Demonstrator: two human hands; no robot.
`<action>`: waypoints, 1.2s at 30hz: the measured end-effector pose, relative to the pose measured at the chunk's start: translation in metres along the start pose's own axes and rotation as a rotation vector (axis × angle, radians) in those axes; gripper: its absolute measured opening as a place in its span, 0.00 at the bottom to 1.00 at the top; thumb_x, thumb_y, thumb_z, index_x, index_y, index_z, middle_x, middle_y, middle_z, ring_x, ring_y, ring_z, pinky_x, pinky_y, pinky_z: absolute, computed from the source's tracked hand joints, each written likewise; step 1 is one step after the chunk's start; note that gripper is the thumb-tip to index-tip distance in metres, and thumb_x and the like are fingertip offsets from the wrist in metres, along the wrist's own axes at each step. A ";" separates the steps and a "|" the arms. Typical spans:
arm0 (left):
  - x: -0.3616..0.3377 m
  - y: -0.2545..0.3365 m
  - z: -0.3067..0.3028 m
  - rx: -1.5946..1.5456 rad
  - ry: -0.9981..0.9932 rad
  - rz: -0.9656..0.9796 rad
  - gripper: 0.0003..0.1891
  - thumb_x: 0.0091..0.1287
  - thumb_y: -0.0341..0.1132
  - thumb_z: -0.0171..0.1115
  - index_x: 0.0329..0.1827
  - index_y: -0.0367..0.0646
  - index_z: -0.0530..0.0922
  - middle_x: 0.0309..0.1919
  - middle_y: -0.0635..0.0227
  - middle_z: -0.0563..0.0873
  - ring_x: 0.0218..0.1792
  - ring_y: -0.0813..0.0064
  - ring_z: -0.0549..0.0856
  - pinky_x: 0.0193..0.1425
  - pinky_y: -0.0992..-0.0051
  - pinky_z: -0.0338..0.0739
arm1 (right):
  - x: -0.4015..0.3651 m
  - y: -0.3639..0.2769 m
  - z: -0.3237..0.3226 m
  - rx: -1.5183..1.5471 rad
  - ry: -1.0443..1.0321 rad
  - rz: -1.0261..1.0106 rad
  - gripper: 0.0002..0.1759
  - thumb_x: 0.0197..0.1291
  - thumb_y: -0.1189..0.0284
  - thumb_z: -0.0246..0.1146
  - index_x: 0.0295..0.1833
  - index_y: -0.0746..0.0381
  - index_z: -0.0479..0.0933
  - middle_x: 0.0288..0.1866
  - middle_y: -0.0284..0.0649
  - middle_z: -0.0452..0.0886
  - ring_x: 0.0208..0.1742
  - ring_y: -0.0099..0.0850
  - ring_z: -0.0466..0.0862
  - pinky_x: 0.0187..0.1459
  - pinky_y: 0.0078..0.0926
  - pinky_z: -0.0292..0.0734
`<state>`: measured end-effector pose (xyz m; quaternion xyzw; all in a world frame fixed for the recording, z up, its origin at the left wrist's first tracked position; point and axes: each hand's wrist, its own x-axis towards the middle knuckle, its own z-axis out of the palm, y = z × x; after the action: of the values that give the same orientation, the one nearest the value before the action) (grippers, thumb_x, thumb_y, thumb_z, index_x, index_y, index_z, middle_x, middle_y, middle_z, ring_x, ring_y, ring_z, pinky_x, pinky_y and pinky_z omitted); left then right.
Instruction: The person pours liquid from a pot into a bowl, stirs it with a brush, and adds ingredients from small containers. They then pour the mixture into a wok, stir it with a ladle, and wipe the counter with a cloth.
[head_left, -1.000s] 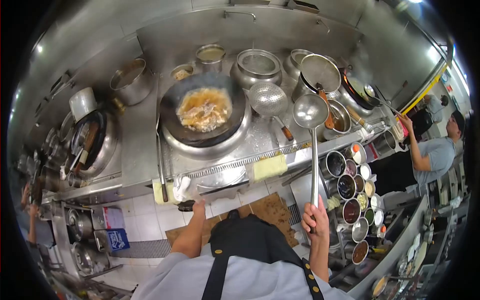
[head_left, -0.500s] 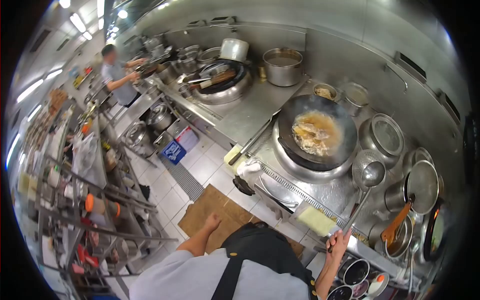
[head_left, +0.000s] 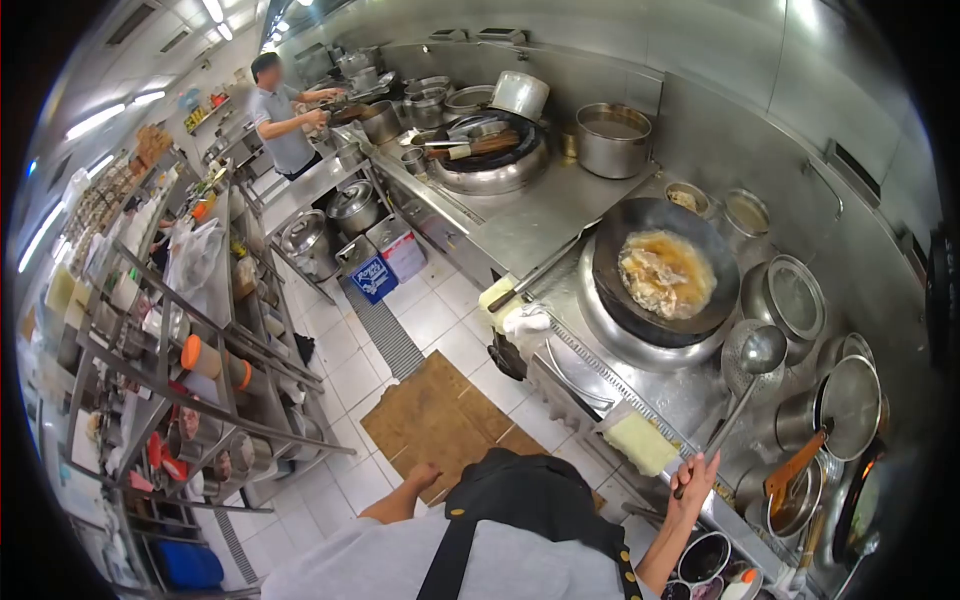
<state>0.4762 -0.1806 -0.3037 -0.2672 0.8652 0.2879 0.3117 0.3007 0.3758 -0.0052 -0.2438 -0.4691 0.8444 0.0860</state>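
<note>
My right hand (head_left: 694,484) is closed round the handle of a long metal ladle (head_left: 763,348). The ladle's bowl overlaps a perforated skimmer (head_left: 737,362) to the right of the stove. A dark wok (head_left: 620,295) rests on its round burner ring (head_left: 597,325), with pale pieces of food in brownish bubbling liquid (head_left: 668,275) inside. Low beside my apron, over the floor, my left hand (head_left: 425,476) hangs with its fingers curled and nothing showing in them.
Pots and strainers (head_left: 850,408) crowd the counter on the right. Behind the wok stand small bowls (head_left: 687,198), and a large pot (head_left: 614,140) is farther back. A co-worker (head_left: 284,120) stands at the far stove. Metal shelving (head_left: 215,395) lines the left; brown cardboard (head_left: 430,415) covers the floor.
The view has shifted, so the wok and stove sit a little more to the right. My right hand keeps the ladle over the skimmer; less steam shows over the wok.
</note>
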 end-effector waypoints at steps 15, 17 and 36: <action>0.066 -0.083 -0.021 -0.054 0.159 0.099 0.20 0.61 0.50 0.58 0.38 0.39 0.83 0.32 0.48 0.85 0.35 0.50 0.85 0.41 0.59 0.78 | -0.119 0.024 0.088 0.067 0.059 -0.143 0.14 0.69 0.73 0.55 0.57 0.56 0.64 0.27 0.29 0.67 0.17 0.15 0.65 0.12 0.16 0.61; 0.068 -0.105 -0.021 -0.043 0.078 0.110 0.20 0.62 0.49 0.58 0.38 0.40 0.84 0.33 0.47 0.86 0.35 0.49 0.85 0.40 0.57 0.79 | -0.123 0.024 0.087 0.121 0.022 -0.113 0.10 0.69 0.73 0.55 0.52 0.56 0.64 0.27 0.29 0.67 0.17 0.15 0.64 0.12 0.16 0.60; 0.042 -0.076 -0.070 -0.366 -0.087 0.111 0.13 0.63 0.42 0.63 0.33 0.38 0.82 0.18 0.62 0.82 0.19 0.67 0.82 0.24 0.66 0.75 | -0.084 0.167 0.002 -1.281 0.412 -0.573 0.38 0.57 0.79 0.58 0.73 0.57 0.54 0.51 0.53 0.82 0.42 0.54 0.83 0.42 0.48 0.77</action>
<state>0.4701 -0.2916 -0.3132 -0.2585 0.7975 0.4684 0.2789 0.3863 0.2526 -0.1157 -0.2680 -0.8907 0.2858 0.2306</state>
